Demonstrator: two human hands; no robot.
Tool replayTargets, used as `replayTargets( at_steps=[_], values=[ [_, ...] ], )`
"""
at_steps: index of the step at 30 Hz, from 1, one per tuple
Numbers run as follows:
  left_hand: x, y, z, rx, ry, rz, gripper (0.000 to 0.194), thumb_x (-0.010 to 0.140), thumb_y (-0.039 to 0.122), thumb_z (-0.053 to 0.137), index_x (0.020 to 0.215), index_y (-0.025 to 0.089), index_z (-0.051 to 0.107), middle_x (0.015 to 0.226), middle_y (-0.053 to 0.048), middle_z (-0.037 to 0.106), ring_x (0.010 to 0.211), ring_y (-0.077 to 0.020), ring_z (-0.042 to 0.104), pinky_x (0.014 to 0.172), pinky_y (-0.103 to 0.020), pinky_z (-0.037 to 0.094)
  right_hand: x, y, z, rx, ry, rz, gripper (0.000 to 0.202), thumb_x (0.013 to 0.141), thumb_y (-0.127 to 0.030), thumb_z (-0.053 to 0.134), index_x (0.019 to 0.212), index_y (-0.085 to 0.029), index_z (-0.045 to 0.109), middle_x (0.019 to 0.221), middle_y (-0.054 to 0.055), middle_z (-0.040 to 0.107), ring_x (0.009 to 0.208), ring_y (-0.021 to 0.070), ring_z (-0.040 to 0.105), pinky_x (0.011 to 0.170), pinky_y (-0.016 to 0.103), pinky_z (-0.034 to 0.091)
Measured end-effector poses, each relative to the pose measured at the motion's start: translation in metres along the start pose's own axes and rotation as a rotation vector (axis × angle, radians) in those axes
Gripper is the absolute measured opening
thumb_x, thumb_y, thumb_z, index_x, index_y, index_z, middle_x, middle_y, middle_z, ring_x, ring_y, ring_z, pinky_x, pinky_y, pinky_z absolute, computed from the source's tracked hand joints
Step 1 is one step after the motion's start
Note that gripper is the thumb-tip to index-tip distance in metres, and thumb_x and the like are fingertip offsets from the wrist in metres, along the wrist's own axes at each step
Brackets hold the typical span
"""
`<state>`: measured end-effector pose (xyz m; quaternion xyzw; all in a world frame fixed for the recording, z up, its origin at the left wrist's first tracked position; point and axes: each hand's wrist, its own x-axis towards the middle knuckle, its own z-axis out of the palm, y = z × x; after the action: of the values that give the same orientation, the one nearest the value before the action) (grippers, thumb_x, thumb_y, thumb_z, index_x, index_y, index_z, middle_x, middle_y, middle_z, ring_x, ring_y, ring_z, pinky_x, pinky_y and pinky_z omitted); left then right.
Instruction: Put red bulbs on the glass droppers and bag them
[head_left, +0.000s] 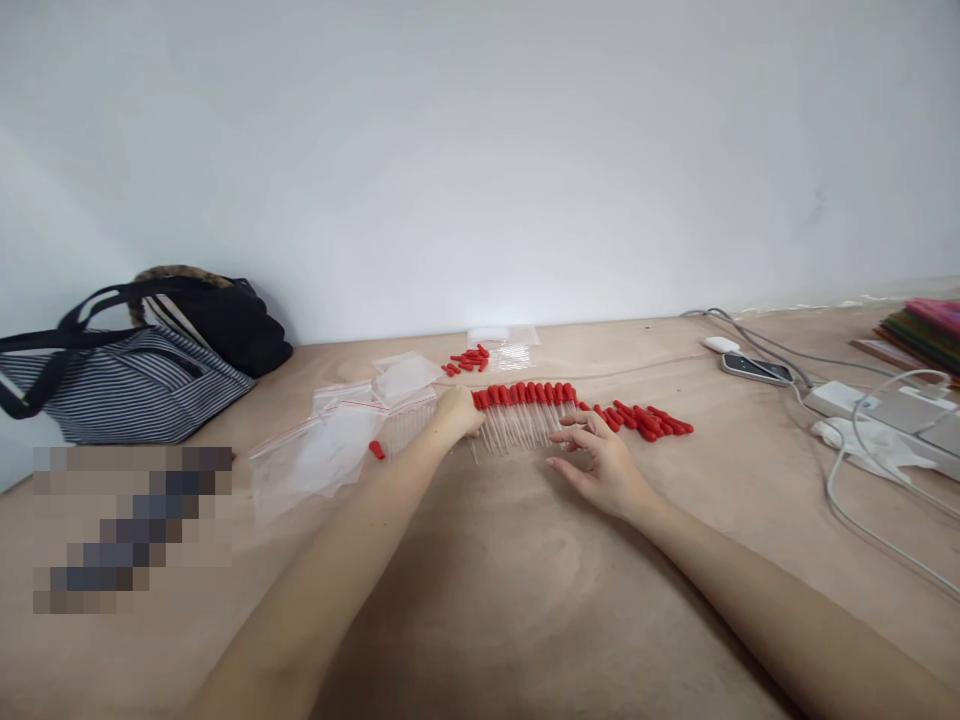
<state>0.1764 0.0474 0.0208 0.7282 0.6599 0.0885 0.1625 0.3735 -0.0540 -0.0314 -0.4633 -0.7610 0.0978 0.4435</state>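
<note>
A row of glass droppers (517, 425) with red rubber bulbs lies side by side on the table, bulbs toward the wall. At the row's left end my left hand (459, 412) is closed on a dropper, its fingertips partly hidden by the back of the hand. My right hand (600, 462) is open by the right end of the row, fingers apart over the glass tips. Loose red bulbs (649, 420) lie beyond it to the right. Left of my left hand, bare glass tubes (401, 430) and a single red bulb (376, 450) lie on the table.
Clear zip bags (330, 450) spread out at left. More red bulbs (469, 358) and a plastic packet (514, 355) are near the wall. A striped bag (150, 385) and a black bag (232, 325) stand far left. Cables (840, 490), a phone-like device (755, 369) and a power strip (892, 415) occupy the right.
</note>
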Motion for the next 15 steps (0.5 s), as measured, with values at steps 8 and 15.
replayTargets(
  at_steps=[8, 15],
  values=[
    [0.008, -0.020, -0.019, 0.125, 0.100, -0.033, 0.010, 0.068, 0.016, 0.058, 0.067, 0.014, 0.068, 0.071, -0.009, 0.069, 0.078, -0.0223, 0.064, 0.070, -0.026, 0.046, 0.001, 0.001, 0.001, -0.004, 0.014, -0.023, 0.016, 0.075, -0.022, 0.057, 0.091, -0.019, 0.058, 0.104, 0.010, 0.048, 0.085, 0.0176, 0.057, 0.067, 0.033, 0.054],
    [0.018, -0.044, -0.022, 0.162, 0.145, -0.024, 0.024, 0.071, 0.026, 0.061, 0.091, 0.016, 0.068, 0.091, -0.009, 0.069, 0.087, -0.0222, 0.062, 0.077, -0.027, 0.045, 0.000, 0.003, 0.003, -0.022, -0.008, -0.006, 0.016, 0.076, -0.024, 0.056, 0.090, -0.019, 0.058, 0.106, 0.010, 0.048, 0.075, 0.0146, 0.057, 0.065, 0.033, 0.055]
  ],
)
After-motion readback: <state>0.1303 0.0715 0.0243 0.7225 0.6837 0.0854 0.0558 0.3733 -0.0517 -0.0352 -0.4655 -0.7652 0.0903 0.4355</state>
